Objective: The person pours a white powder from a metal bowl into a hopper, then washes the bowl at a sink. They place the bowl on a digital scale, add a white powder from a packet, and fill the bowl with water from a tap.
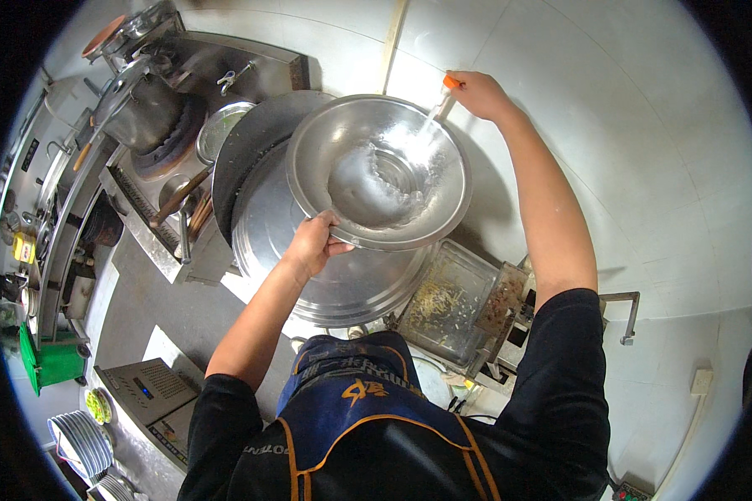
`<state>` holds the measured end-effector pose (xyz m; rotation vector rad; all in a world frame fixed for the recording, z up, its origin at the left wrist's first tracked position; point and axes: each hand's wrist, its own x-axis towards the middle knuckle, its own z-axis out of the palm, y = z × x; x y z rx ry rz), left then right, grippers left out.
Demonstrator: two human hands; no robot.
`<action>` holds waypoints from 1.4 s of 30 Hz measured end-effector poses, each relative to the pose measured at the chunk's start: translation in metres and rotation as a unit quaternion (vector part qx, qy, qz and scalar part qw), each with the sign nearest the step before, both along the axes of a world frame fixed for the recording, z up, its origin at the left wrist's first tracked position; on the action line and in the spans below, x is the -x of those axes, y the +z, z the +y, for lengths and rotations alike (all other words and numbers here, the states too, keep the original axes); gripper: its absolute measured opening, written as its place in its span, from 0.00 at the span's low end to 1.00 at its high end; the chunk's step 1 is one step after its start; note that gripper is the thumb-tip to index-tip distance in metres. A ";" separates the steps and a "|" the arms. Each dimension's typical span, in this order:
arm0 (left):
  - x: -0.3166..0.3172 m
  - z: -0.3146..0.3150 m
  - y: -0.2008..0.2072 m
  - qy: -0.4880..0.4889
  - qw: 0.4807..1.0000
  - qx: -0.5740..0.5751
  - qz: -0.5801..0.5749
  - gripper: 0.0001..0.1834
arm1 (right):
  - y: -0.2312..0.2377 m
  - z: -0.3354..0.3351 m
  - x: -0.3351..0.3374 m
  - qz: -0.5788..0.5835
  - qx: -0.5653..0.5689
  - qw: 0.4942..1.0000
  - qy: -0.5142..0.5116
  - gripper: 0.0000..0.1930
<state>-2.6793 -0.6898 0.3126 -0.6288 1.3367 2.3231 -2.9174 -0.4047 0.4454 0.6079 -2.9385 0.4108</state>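
Observation:
A wide stainless steel bowl (307, 159) is tilted in front of me, with water pooled in its bottom. My left hand (313, 242) is closed on its near rim, thumb over the edge. Beyond the bowl's far right rim, my right hand (481, 95) is closed on the orange handle of what looks like a white water tap (443, 102). A bright stream runs from there into the bowl. Under the bowl lies a large round metal lid (267, 225), with a dark wok (241, 154) beside it.
A shallow metal tray (422, 330) with yellow and pale shreds stands right of the lid. Leftward are a stove with a big pot (146, 117), wooden-handled utensils (180, 196), a green bin (54, 363) and stacked plates (83, 442). A white wall (627, 167) rises at right; a metal bracket (631, 321) sticks out.

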 end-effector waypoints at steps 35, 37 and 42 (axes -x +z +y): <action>0.000 0.005 0.003 0.010 1.000 0.002 0.011 0.15 | 0.046 -0.070 0.036 0.179 -0.079 0.980 -0.041 0.15; 0.000 0.002 -0.001 0.019 1.000 0.002 0.012 0.15 | 0.060 -0.103 0.053 0.178 -0.109 0.978 -0.028 0.15; -0.003 0.007 0.011 0.038 0.999 -0.004 0.011 0.14 | 0.078 -0.154 0.094 0.235 -0.143 0.961 -0.019 0.16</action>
